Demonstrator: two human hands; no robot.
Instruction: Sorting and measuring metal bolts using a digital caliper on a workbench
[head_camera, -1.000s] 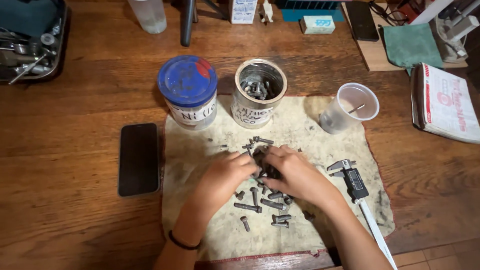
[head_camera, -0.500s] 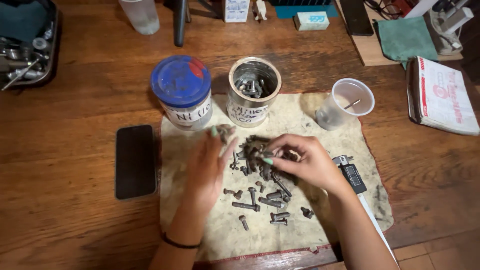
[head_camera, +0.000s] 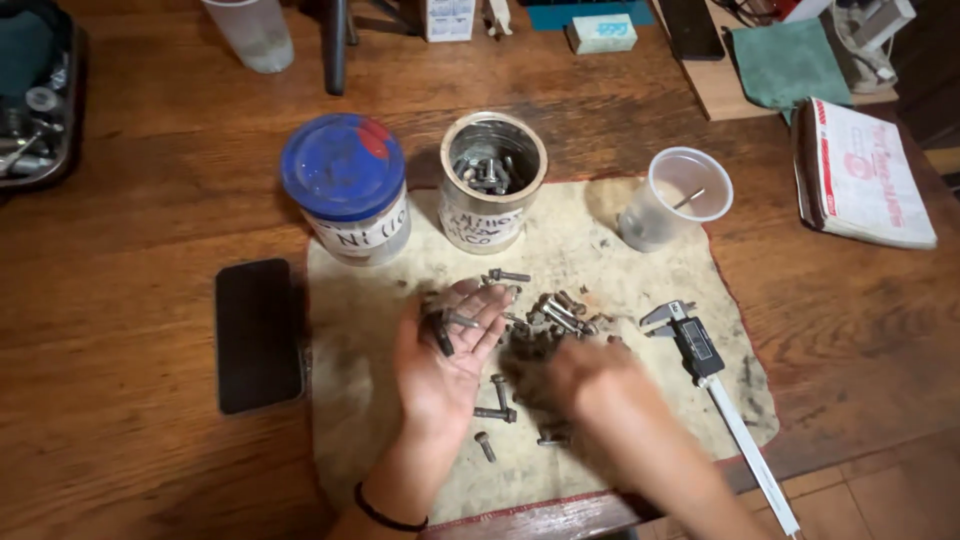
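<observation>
My left hand (head_camera: 447, 356) is turned palm up over a stained cloth (head_camera: 360, 400), with a few dark bolts (head_camera: 441, 325) lying on its fingers. My right hand (head_camera: 580, 372) is blurred, palm down on the pile of loose bolts (head_camera: 560, 315) in the middle of the cloth; what its fingers hold cannot be made out. Behind the pile stands an open tin can (head_camera: 493, 180) with several bolts inside. Beside it is a can with a blue lid (head_camera: 345, 185).
A digital caliper (head_camera: 700, 355) lies at the cloth's right side, a clear plastic cup (head_camera: 675, 198) behind it. A black phone (head_camera: 257, 333) lies left of the cloth. A booklet (head_camera: 868, 170) and a green cloth (head_camera: 790, 62) are at the far right, a tray of parts (head_camera: 35, 120) far left.
My left hand has turned palm up and now carries bolts. My right hand has dropped down onto the pile and pulled toward me.
</observation>
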